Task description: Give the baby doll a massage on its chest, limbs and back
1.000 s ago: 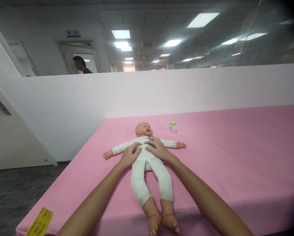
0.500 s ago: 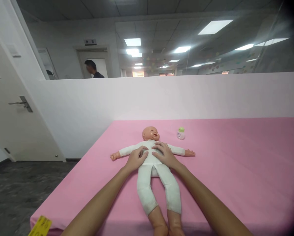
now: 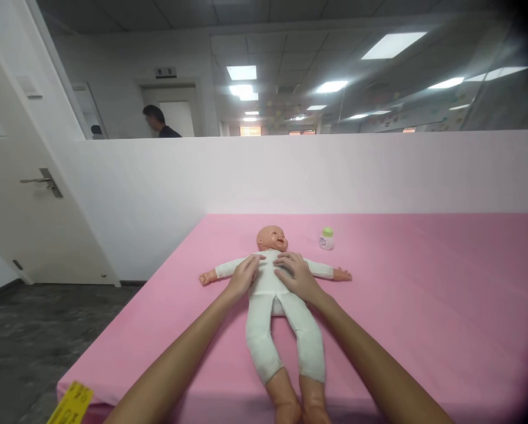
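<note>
Doll (image 3: 268, 285) is laid on its back on table (image 3: 423, 294), arms outstretched. Left hand (image 3: 245, 274) is rested on chest, fingers extended; right hand (image 3: 300, 278) is rested opposite, fingers spread. Bottle (image 3: 326, 239) is placed near doll.

A doll (image 3: 266, 284) is cropped at the feet by the lower edge, its chest partly covered by the left hand (image 3: 246, 274) and right hand (image 3: 297, 277). Print on a yellow tag (image 3: 72, 405) is blurred and cut off; the label on a bottle (image 3: 326, 239) is too small to be read. A background person (image 3: 169, 132) is hidden below the shoulders by a white wall (image 3: 335, 174).
</note>
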`<act>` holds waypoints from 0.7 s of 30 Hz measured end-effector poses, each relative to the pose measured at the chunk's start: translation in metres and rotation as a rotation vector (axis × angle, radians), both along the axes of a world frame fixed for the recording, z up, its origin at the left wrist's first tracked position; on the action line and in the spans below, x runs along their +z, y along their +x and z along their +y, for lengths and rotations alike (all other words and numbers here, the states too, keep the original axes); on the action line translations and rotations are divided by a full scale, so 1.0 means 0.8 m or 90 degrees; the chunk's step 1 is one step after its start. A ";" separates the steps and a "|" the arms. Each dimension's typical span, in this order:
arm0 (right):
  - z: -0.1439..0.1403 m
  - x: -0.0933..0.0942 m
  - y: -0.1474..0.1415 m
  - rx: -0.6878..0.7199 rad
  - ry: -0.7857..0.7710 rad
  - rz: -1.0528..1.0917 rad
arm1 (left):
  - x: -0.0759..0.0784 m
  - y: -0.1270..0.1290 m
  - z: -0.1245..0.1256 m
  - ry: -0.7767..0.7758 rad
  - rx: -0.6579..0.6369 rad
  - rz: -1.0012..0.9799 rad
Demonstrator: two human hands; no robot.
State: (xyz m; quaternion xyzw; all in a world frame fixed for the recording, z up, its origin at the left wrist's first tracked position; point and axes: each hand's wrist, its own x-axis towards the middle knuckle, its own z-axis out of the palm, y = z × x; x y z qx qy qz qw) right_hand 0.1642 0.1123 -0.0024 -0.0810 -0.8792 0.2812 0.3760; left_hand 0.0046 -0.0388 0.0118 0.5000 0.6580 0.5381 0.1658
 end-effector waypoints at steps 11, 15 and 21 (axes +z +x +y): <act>-0.056 0.032 -0.013 0.162 -0.009 0.107 | 0.024 0.035 -0.016 -0.021 -0.109 -0.044; -0.054 0.026 -0.015 0.157 -0.026 0.098 | 0.026 0.040 -0.016 -0.008 -0.132 -0.064; -0.056 0.024 -0.013 0.148 -0.048 0.112 | 0.027 0.040 -0.014 0.028 -0.119 -0.038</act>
